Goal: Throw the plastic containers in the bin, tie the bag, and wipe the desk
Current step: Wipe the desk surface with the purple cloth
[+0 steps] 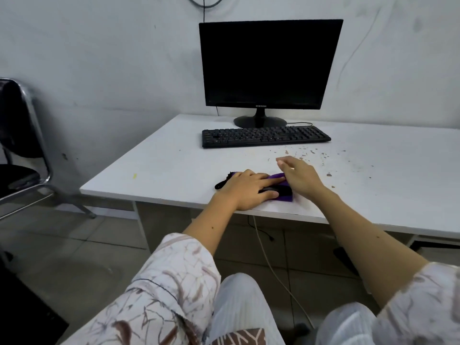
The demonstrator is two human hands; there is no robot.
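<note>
Even, soft, cool light, dim left of the monitor; faint shadows below it on the desk, no glare; slight blur throughout, wide-angle bending at frame edges

White surface in front of me, set against the wall at its far edge. Far centre: black monitor upright on its round stand, screen dark. Just near of the stand, black keyboard lying flat, parallel to the far edge. Right of centre, near of the keyboard: scatter of small brown crumbs, spreading toward the right. One small yellow speck near the left edge. At the near edge, centre: purple cloth flat on the surface under my left hand, a black item partly covered there; cannot identify it.
</note>
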